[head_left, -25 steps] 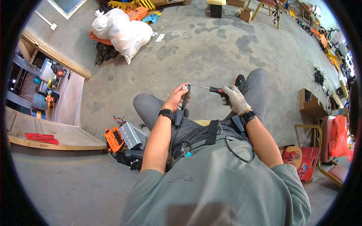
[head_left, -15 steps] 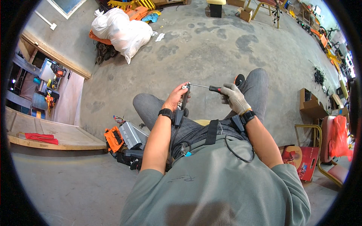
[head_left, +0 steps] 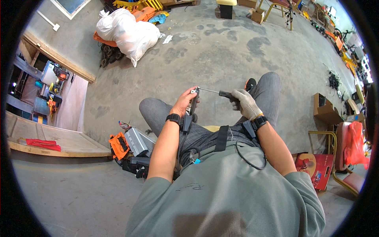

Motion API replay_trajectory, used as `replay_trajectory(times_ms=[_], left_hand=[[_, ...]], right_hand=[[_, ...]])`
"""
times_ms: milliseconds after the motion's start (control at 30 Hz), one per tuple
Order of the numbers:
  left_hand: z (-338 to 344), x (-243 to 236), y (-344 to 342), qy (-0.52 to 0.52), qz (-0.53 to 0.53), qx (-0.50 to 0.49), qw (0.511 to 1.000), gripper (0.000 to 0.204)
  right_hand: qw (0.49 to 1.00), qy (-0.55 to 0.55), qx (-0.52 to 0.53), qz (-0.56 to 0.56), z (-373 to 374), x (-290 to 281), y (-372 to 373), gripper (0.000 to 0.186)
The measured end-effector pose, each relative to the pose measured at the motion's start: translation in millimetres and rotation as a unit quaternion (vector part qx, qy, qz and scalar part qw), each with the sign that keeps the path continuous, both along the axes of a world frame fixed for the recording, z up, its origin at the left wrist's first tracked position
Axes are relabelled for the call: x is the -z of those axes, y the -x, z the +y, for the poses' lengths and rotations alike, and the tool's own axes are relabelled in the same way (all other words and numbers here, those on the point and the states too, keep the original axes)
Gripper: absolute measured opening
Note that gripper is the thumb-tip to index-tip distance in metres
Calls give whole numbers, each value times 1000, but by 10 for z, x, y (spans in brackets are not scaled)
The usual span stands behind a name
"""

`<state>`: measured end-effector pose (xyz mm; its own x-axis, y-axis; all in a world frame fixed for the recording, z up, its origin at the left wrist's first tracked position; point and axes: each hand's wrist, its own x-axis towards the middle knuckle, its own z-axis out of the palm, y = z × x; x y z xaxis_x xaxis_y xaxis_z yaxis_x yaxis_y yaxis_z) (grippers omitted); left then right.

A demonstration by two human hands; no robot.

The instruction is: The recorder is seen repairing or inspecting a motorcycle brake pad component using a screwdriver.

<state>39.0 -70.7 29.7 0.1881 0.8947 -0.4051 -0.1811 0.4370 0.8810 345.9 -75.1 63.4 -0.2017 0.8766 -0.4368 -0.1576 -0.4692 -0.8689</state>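
My left hand (head_left: 184,100), bare, grips a narrow dark part (head_left: 193,103) with a small pale piece at its upper end, held upright above my lap. My right hand (head_left: 245,104), in a pale knitted glove, is closed on a black screwdriver handle (head_left: 224,94). The thin metal shaft (head_left: 210,90) runs leftward to the top of the held part, where its tip appears to touch; the exact contact is too small to make out. Both wrists carry black strapped devices, and a cable loops over my grey-green shirt (head_left: 225,189).
An orange case (head_left: 118,145) and silver finned box (head_left: 138,142) lie left of my legs. A wooden-framed panel (head_left: 59,138) is farther left. A chair (head_left: 349,154), red carton (head_left: 314,166) and cardboard box (head_left: 325,108) stand right. White sacks (head_left: 130,35) rest ahead on the concrete floor (head_left: 205,51).
My right fingers have shifted very slightly around the screwdriver handle, covering more of its red band. My left hand and the held part stay in about the same place.
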Motion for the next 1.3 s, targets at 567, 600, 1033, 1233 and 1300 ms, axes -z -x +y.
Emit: replay_trajectory(times_ms=[567,600,1033,1233,1300], left_hand=[[-12,-64,-31,0,-2,-14,1000,48],[-9,-52,-25,0,-2,-14,1000,48],[-19,-65,-28,2,-1,-9,1000,48],[-14,-37,-8,4,3,-10,1000,48],[-16,-49,-13,4,4,-8,1000,48]], right_hand=[[1000,18,-20,16,28,27,-29,53],[999,18,-42,24,45,27,-39,54],[999,20,-25,30,46,90,-34,59],[997,-29,62,-18,-82,-103,132,44],[997,-35,60,-18,-84,-91,126,43]])
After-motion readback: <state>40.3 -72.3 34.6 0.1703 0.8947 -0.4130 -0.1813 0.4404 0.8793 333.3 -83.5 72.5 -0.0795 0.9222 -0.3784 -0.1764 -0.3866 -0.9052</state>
